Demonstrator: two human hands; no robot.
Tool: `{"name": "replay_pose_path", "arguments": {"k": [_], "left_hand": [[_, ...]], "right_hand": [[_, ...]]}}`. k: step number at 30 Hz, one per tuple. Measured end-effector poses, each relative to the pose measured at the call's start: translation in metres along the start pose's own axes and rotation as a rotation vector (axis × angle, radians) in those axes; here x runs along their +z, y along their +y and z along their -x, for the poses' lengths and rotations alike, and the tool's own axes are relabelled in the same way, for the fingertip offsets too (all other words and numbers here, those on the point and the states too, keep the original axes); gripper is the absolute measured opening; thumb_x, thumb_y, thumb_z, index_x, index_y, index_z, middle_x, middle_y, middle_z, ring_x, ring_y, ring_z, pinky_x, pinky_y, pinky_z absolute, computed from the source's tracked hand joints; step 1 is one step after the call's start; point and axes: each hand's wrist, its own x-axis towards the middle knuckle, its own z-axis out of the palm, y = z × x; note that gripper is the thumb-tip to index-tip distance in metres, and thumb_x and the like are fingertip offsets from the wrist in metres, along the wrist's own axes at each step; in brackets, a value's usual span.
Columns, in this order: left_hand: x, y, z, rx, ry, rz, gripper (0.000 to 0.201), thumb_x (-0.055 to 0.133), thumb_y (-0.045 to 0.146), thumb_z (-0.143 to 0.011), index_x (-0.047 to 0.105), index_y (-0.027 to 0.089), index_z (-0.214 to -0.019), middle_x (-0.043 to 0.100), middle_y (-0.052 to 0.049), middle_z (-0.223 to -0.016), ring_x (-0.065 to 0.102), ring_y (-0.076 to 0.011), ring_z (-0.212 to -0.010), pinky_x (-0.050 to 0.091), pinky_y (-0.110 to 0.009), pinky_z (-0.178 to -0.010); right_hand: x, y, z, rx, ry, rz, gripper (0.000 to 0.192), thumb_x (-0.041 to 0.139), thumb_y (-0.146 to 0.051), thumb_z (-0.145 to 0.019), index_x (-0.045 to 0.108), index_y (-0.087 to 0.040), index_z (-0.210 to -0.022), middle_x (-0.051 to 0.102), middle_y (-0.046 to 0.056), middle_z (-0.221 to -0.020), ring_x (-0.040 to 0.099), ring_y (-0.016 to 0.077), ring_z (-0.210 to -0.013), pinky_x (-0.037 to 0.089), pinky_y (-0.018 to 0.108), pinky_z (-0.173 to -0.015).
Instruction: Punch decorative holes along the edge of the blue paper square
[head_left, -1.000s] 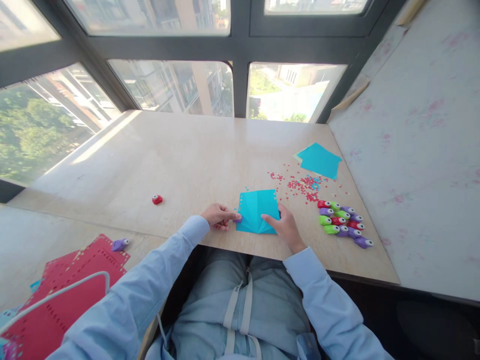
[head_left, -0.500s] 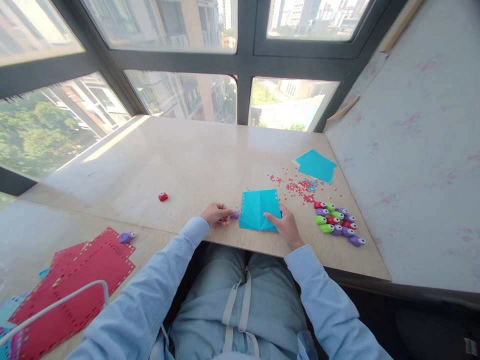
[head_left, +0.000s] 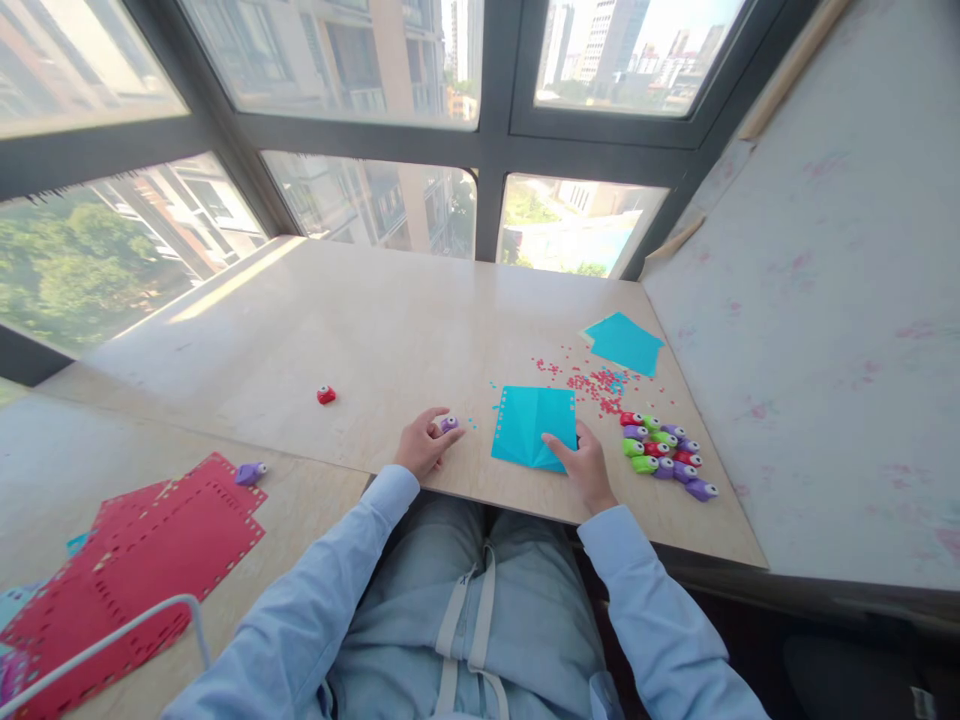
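Observation:
My left hand [head_left: 421, 443] curls its fingers and thumb around a small purple paper punch [head_left: 448, 424] with white, eye-like dots, just above the table near its front edge. In my right hand [head_left: 589, 468] is a creased blue sheet of paper [head_left: 523, 425], with the thumb on top and the other fingers mostly hidden behind it. A row of punched holes runs down the sheet's left side. The punch is apart from the sheet, to its left. A few tiny blue cut-outs [head_left: 472, 424] lie between them.
Red confetti pieces [head_left: 589, 385] and more blue paper [head_left: 624, 343] lie at back right. Several coloured punches [head_left: 660, 447] cluster right. A red punch [head_left: 326, 395] stands left. Punched red sheets [head_left: 161, 550], another purple punch [head_left: 250, 473] and a white bar [head_left: 112, 640] are lower left.
The purple punch has come away from the sheet's left edge, moving left with my left hand. My right hand has shifted the blue sheet slightly right. The camera view has tilted a little.

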Motion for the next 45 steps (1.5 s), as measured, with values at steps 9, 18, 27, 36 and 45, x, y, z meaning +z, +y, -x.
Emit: {"name": "replay_pose_path", "arguments": {"k": [9, 18, 27, 36, 45], "left_hand": [[-0.046, -0.008, -0.009, 0.066, 0.363, -0.067, 0.054, 0.066, 0.053, -0.067, 0.067, 0.013, -0.103, 0.055, 0.001, -0.063, 0.050, -0.0109, -0.043, 0.040, -0.022, -0.040], [-0.143, -0.032, -0.005, -0.050, 0.579, -0.616, 0.045, 0.060, 0.043, -0.070, 0.070, 0.017, -0.105, 0.059, -0.001, -0.066, 0.058, -0.0179, -0.065, 0.043, -0.027, -0.066], [-0.134, -0.023, -0.003, 0.025, 0.766, -0.553, 0.052, 0.058, 0.037, -0.072, 0.059, 0.015, -0.120, 0.060, -0.001, -0.069, 0.058, -0.0180, -0.064, 0.046, -0.029, -0.068], [-0.013, 0.010, 0.009, 0.233, 0.246, -0.212, 0.041, 0.061, 0.045, -0.076, 0.061, 0.015, -0.104, 0.064, -0.005, -0.083, 0.059, -0.0149, -0.064, 0.049, -0.028, -0.062], [0.068, 0.017, -0.010, 0.010, -0.162, 0.354, 0.074, 0.076, 0.054, -0.065, 0.051, 0.011, -0.120, 0.066, -0.016, -0.103, 0.066, -0.0209, -0.084, 0.054, -0.030, -0.065]], "right_hand": [[-0.011, 0.004, 0.002, 0.005, 0.007, 0.117, 0.048, 0.065, -0.059, -0.075, 0.062, -0.014, -0.091, 0.064, 0.006, -0.079, 0.055, 0.0195, -0.069, 0.047, 0.032, -0.068], [-0.005, -0.001, 0.003, -0.002, 0.010, 0.173, 0.052, 0.064, -0.061, -0.072, 0.062, -0.014, -0.093, 0.066, 0.009, -0.083, 0.059, 0.0228, -0.073, 0.048, 0.034, -0.071], [-0.005, -0.001, 0.003, 0.002, 0.004, 0.181, 0.052, 0.063, -0.061, -0.073, 0.061, -0.015, -0.096, 0.067, 0.008, -0.086, 0.059, 0.0222, -0.074, 0.048, 0.034, -0.072], [-0.005, -0.002, 0.002, 0.010, -0.029, 0.077, 0.048, 0.068, -0.056, -0.074, 0.063, -0.013, -0.094, 0.067, 0.007, -0.084, 0.059, 0.0207, -0.072, 0.048, 0.033, -0.070], [-0.007, 0.003, 0.005, 0.078, -0.068, -0.131, 0.051, 0.072, -0.051, -0.075, 0.063, -0.014, -0.109, 0.069, 0.011, -0.102, 0.065, 0.0236, -0.087, 0.053, 0.036, -0.079]]}}
